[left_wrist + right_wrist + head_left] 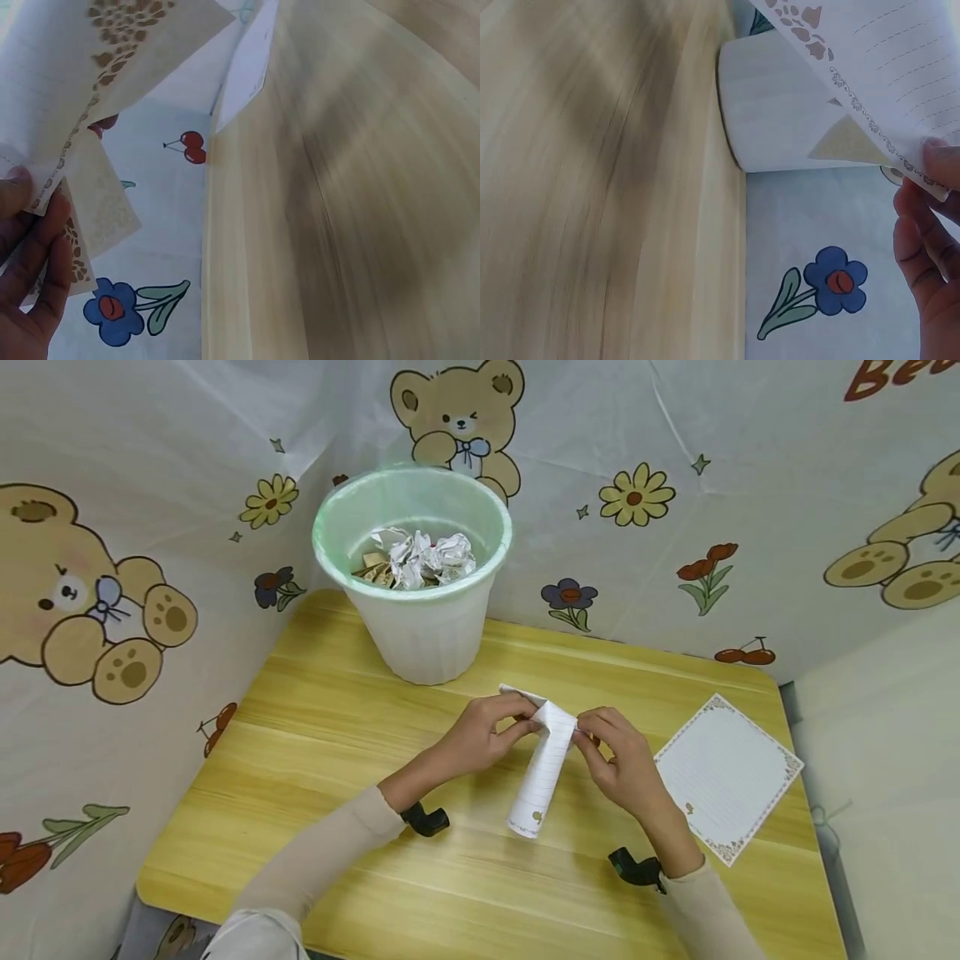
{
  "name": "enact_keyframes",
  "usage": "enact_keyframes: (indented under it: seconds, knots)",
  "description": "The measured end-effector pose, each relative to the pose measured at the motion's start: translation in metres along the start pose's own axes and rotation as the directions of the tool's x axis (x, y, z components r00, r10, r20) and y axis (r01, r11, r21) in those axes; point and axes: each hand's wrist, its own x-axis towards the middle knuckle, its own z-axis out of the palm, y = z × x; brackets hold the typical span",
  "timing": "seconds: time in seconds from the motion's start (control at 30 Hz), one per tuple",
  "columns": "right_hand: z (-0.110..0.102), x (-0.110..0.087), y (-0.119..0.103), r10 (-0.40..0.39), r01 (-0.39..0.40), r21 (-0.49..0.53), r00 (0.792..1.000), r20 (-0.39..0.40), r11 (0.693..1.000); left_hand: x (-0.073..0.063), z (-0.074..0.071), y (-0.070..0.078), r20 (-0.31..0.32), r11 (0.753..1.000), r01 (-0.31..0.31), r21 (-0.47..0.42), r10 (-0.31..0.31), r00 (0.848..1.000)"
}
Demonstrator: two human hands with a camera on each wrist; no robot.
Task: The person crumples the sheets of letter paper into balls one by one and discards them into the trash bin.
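Observation:
A lined white sheet of paper (550, 760) with a brown patterned border is bent and partly folded between both hands, above the table. My left hand (491, 731) pinches its left side between thumb and fingers. On the opposite side, my right hand (615, 756) pinches the edge. In the left wrist view the left fingers (52, 262) hold an edge of the paper (37, 97), with folded corners hanging behind. The right wrist view has the thumb and fingers (919, 229) gripping the border of the paper (900, 75).
A white bin (431, 639) with a pale green inside stands at the back, with crumpled paper (431, 560) in it. Flat on the wooden table (300, 760), at the right, lies another bordered sheet (731, 777). Bear-print cloth (570, 427) hangs behind and beside the table.

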Motion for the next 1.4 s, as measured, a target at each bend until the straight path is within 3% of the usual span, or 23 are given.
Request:
enact_keyframes:
  seconds: [0.1,0.23,0.4,0.47,0.53,0.63,0.7,0.8,0.87,1.1,1.4]
  knots:
    - [0.005,0.000,-0.003,0.001,0.000,0.047,1.000,-0.020,0.999,0.000,0.001,0.001,-0.010,1.000,0.014,0.003,-0.014,1.000]
    - [0.002,0.002,-0.003,0.015,-0.005,0.099,0.995,-0.100,0.995,-0.002,-0.003,0.000,-0.009,0.996,0.032,0.080,-0.032,0.999]
    - [-0.018,0.002,0.003,0.051,-0.048,0.017,0.969,-0.242,0.999,-0.006,-0.013,-0.004,-0.014,0.984,0.041,0.171,-0.039,0.999]
    - [-0.026,0.000,0.005,0.050,-0.049,0.010,0.972,-0.231,0.999,-0.008,-0.018,-0.005,-0.016,0.985,0.033,0.170,-0.031,0.999]
    - [-0.030,-0.001,0.005,0.072,-0.065,0.049,0.984,-0.163,0.997,-0.009,-0.022,-0.005,-0.007,0.988,0.035,0.152,-0.035,0.999]
    - [-0.029,-0.001,0.005,0.086,-0.076,0.178,0.995,-0.050,0.981,-0.009,-0.026,-0.005,0.019,0.988,0.037,0.152,-0.040,0.999]
    - [-0.024,-0.001,0.005,0.088,-0.081,0.256,0.996,-0.015,0.963,-0.010,-0.027,-0.006,0.039,0.990,0.041,0.133,-0.047,0.998]
    - [-0.017,-0.003,0.008,0.063,-0.042,0.348,0.997,-0.049,0.936,-0.009,-0.025,-0.005,0.050,0.996,0.030,0.089,-0.034,0.998]
    - [-0.014,-0.004,0.008,0.072,-0.041,0.357,0.995,-0.074,0.933,-0.008,-0.022,-0.005,0.060,0.998,0.012,0.056,-0.016,0.998]
    - [-0.011,-0.007,0.005,0.107,-0.087,0.247,0.992,-0.066,0.965,-0.007,-0.012,-0.005,0.052,0.995,-0.040,0.090,0.036,0.998]
    - [0.004,0.004,-0.005,0.069,-0.034,0.237,0.988,-0.137,0.971,-0.002,-0.002,-0.001,-0.025,0.994,-0.081,0.070,0.083,0.996]
